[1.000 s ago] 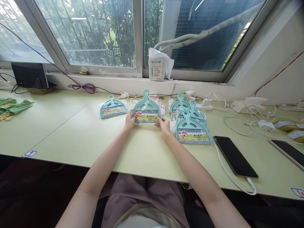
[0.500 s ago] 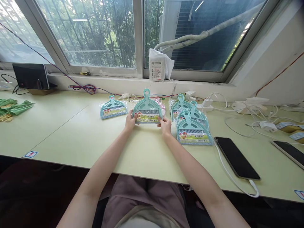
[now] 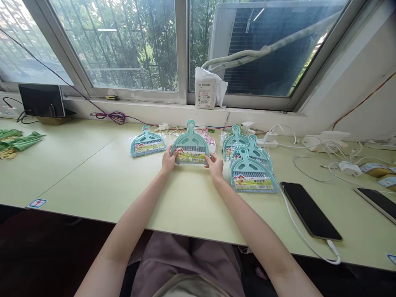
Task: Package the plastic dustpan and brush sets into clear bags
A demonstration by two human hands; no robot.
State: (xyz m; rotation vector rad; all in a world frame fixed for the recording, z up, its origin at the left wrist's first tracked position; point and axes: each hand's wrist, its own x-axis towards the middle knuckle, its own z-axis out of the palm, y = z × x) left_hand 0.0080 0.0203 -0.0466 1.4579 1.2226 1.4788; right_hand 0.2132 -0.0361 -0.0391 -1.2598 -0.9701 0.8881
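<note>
Between my two hands is a turquoise dustpan and brush set [image 3: 191, 142] in clear plastic wrap, handle pointing away from me. My left hand [image 3: 169, 160] grips its lower left corner, thumb on the front. At the lower right corner my right hand [image 3: 214, 165] pinches it the same way. A similar wrapped set [image 3: 147, 142] lies to the left. On the right, several more overlap, the nearest set [image 3: 252, 173] showing its colourful label. Behind the held set a pink wrapped item [image 3: 210, 140] is partly hidden.
A phone [image 3: 311, 210] on a white charging cable lies at the right, with a second phone [image 3: 379, 202] beyond it. Tangled cables and chargers [image 3: 349, 165] fill the back right. A tablet [image 3: 41, 101] stands at the back left, near green bundles [image 3: 23, 140]. A white package [image 3: 206, 88] sits on the sill.
The view has shifted slightly, so everything appears a little lower. Both hands keep their hold on the dustpan set, which stays in nearly the same place.
</note>
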